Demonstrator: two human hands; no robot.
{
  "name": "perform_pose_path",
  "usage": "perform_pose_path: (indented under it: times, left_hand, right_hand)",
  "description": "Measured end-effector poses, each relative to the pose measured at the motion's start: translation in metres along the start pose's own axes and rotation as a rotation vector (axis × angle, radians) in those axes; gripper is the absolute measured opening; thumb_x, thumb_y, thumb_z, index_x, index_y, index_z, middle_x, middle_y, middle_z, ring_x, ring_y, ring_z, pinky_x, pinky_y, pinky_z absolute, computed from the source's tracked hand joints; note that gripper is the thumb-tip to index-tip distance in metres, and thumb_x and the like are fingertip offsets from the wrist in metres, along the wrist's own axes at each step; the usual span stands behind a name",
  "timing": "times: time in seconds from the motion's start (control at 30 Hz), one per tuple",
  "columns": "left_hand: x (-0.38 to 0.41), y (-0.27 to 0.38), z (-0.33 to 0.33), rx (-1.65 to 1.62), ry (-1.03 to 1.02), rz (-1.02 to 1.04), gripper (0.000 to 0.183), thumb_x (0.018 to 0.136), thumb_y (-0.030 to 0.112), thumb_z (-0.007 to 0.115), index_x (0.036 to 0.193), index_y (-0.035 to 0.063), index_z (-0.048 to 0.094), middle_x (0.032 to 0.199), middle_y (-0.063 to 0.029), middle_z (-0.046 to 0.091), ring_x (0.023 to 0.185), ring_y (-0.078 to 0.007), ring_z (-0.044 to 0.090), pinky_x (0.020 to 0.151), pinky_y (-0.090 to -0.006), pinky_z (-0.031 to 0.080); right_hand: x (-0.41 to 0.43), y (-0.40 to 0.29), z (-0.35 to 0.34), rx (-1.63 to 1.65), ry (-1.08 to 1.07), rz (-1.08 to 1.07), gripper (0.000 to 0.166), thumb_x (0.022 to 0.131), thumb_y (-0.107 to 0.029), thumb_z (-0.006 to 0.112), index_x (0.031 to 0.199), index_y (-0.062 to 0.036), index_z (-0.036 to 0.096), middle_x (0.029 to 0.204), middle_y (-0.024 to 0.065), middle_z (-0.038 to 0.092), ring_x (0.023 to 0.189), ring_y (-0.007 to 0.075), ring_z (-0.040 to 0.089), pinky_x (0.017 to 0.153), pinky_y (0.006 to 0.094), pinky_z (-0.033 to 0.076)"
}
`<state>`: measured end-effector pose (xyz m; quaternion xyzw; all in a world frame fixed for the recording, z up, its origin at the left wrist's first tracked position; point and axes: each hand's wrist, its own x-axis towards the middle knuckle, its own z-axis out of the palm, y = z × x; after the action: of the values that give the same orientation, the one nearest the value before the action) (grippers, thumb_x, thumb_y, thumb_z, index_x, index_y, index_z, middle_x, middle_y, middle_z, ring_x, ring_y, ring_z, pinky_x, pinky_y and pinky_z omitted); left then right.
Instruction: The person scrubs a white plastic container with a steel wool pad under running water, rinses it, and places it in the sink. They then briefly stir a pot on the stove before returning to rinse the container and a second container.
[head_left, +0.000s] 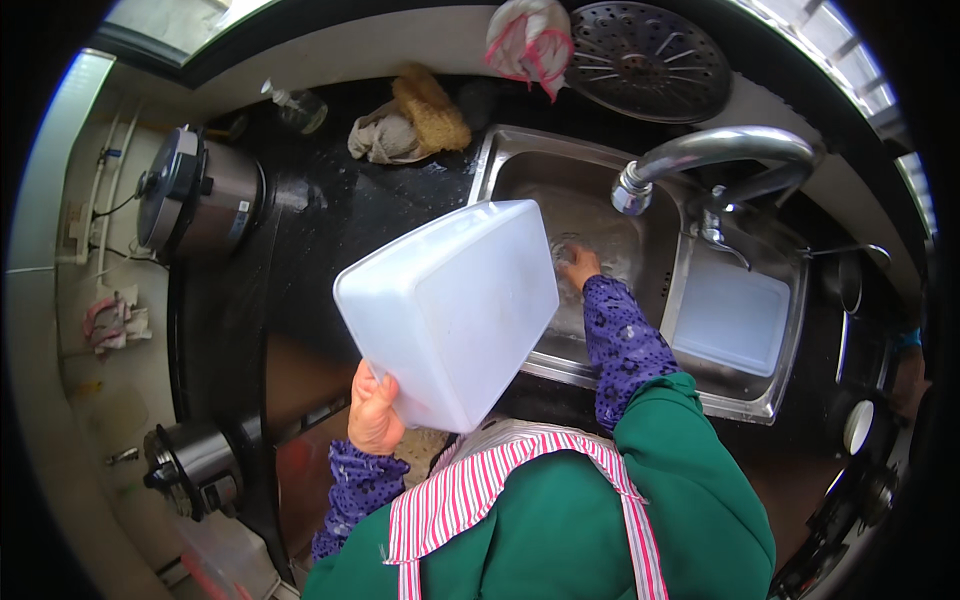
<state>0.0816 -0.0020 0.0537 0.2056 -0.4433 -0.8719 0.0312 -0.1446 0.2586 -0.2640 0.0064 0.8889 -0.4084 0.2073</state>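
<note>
My left hand grips one end of a translucent white plastic container, which is tilted over the left edge of the sink with its base towards me. My right hand reaches down into the left basin of the stainless steel sink, just beyond the container. Water ripples around its fingers, and the fingertips are partly hidden, so whether they hold anything is unclear. A flat translucent plastic lid or tray lies in the right basin. Above the sink arches a chrome faucet, its spout over the left basin.
A yellow scrubbing sponge, a grey cloth and a pump bottle sit at the back of the black counter. One electric cooker stands left, another nearer me. A perforated metal steamer plate leans behind the sink.
</note>
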Motion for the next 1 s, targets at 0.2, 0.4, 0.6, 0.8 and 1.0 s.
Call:
perform_pose_path:
  times: [0.2,0.4,0.6,0.8,1.0]
  left_hand:
    - [-0.021,0.006,0.019,-0.013,0.124,0.035,0.054,0.078,0.019,0.07,0.121,0.0003,0.044,0.114,-0.0077,0.057,0.105,-0.019,0.054,0.094,-0.0336,0.039]
    - [-0.027,-0.003,0.016,-0.056,0.127,0.044,0.051,0.078,0.018,0.069,0.12,0.001,0.046,0.115,-0.0087,0.056,0.106,-0.0202,0.053,0.094,-0.0345,0.04]
    - [-0.02,-0.014,0.015,-0.086,0.123,0.055,0.048,0.079,0.017,0.067,0.12,0.0012,0.046,0.115,-0.0092,0.057,0.105,-0.0205,0.054,0.093,-0.0347,0.042]
    - [0.004,-0.024,0.035,-0.094,0.006,0.018,0.043,0.084,0.018,0.062,0.12,0.0012,0.044,0.115,-0.0101,0.056,0.105,-0.0206,0.055,0.092,-0.0357,0.042]
    - [0.046,-0.046,0.048,-0.124,-0.056,0.004,0.041,0.089,0.026,0.054,0.121,0.0023,0.042,0.117,-0.0097,0.054,0.106,-0.0211,0.054,0.092,-0.0371,0.043]
  right_hand:
    - [0.053,0.036,0.021,-0.64,0.003,-0.233,0.02,0.07,-0.009,0.06,0.088,-0.0047,0.065,0.088,0.0208,0.06,0.082,0.0386,0.058,0.076,0.0435,0.048]
    - [0.046,0.004,0.004,-0.544,-0.014,-0.297,0.013,0.07,-0.007,0.059,0.081,-0.0038,0.063,0.082,0.0195,0.06,0.08,0.036,0.059,0.072,0.0436,0.048]
    - [0.027,-0.115,-0.106,0.047,0.336,-0.718,0.009,0.066,-0.005,0.061,0.075,-0.0042,0.06,0.071,0.016,0.055,0.067,0.0322,0.056,0.061,0.0379,0.045]
    - [0.082,-0.114,-0.189,-0.364,0.396,-0.528,0.023,0.069,-0.01,0.062,0.091,-0.0058,0.058,0.091,0.018,0.057,0.086,0.0324,0.055,0.072,0.0408,0.044]
    - [-0.01,-0.144,-0.208,-0.352,0.531,-0.613,0.011,0.076,-0.017,0.06,0.084,-0.0111,0.064,0.092,0.0071,0.06,0.09,0.0308,0.055,0.074,0.0418,0.044]
